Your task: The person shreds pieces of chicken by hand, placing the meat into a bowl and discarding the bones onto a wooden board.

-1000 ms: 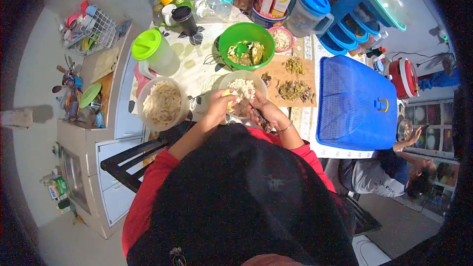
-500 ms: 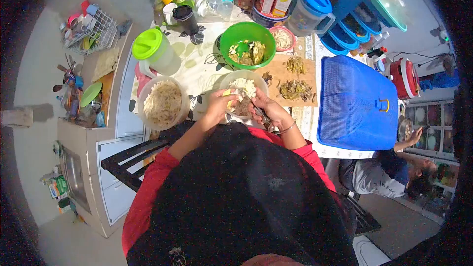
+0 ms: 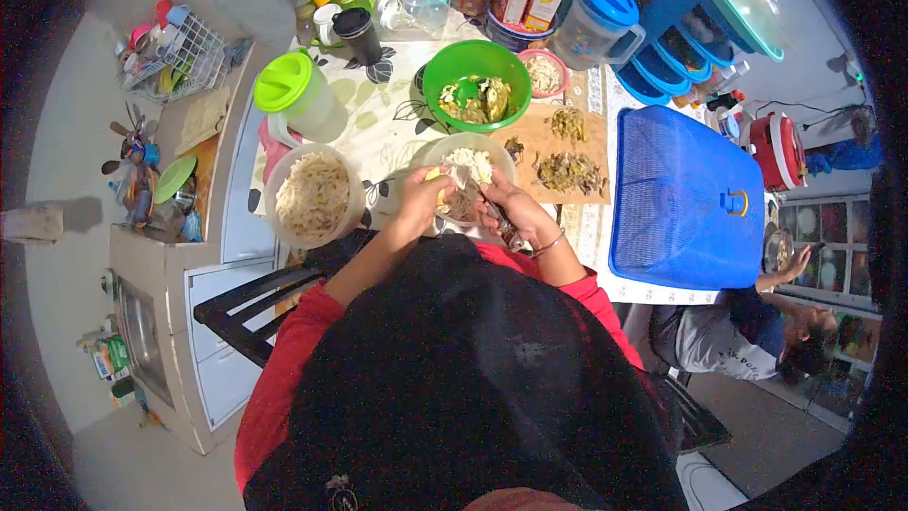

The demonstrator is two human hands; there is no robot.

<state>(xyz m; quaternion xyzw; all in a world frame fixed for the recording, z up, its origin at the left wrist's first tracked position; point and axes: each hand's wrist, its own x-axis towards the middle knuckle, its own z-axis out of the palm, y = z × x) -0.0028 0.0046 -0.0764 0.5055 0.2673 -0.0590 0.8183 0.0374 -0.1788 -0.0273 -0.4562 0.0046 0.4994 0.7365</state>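
Observation:
Above a translucent bowl (image 3: 508, 153) with pale shredded pieces (image 3: 470, 163) in it, my two hands work close together. My left hand (image 3: 422, 201) is closed on a pale yellowish piece of food (image 3: 436, 176), mostly covered by the fingers. A knife with a dark handle (image 3: 503, 225) is gripped in my right hand (image 3: 526, 216); its blade points toward the left hand and is hard to make out. To the left, a larger tub (image 3: 357, 191) holds pale shreds. Beyond the hands, a green basin (image 3: 478, 49) contains whole-looking yellowish-green pieces.
Dark peelings (image 3: 570, 175) lie on brown paper (image 3: 534, 123) at the right, beside a blue mesh food cover (image 3: 686, 194). A lidded green-topped pitcher (image 3: 301, 99) stands left. A small pink bowl (image 3: 547, 74) sits behind. Another person (image 3: 719, 336) is at far right.
The knife and my fingers have shifted slightly at the piece of food. The bowls and other things on the table stay where they were.

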